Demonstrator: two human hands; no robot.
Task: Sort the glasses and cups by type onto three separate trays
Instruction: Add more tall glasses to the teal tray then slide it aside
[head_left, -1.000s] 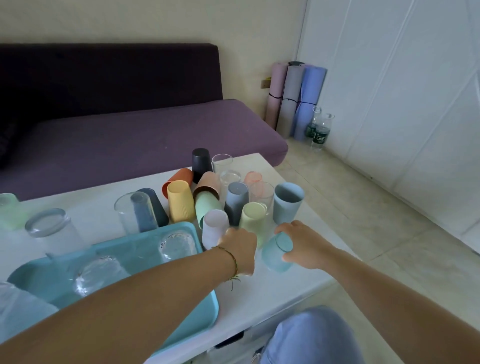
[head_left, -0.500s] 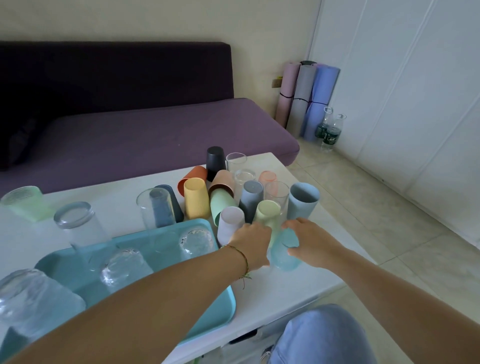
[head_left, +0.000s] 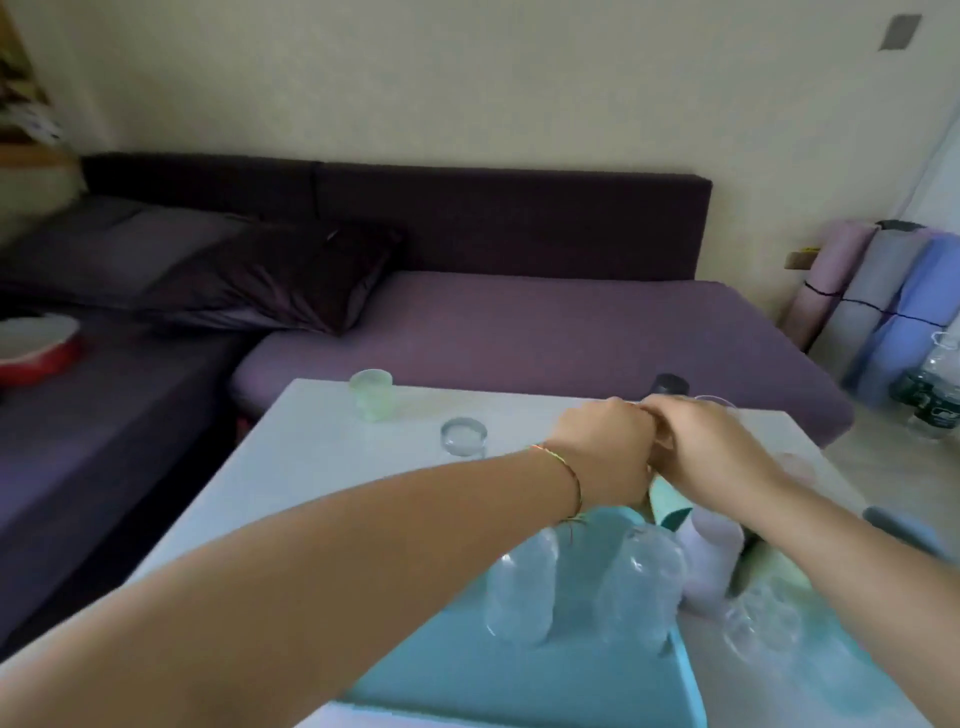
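The left hand (head_left: 602, 452) and right hand (head_left: 722, 452) meet knuckle to knuckle, fingers curled (whether they grip anything I cannot tell); beyond them lies the purple sofa (head_left: 519, 332); under them the white table (head_left: 322, 467); nearer than them the teal tray (head_left: 467, 670) bearing two upturned clear glasses (head_left: 519, 587); left of the left hand stand a lone clear glass (head_left: 464, 436) and a green cup (head_left: 370, 393); just beyond the right hand, a dark cup (head_left: 670, 384).

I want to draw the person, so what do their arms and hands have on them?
Both forearms are bare, with no sleeves in view. A thin thread bracelet with green, yellow and reddish strands circles the wrist of the left hand. The right hand and its wrist wear nothing I can see.
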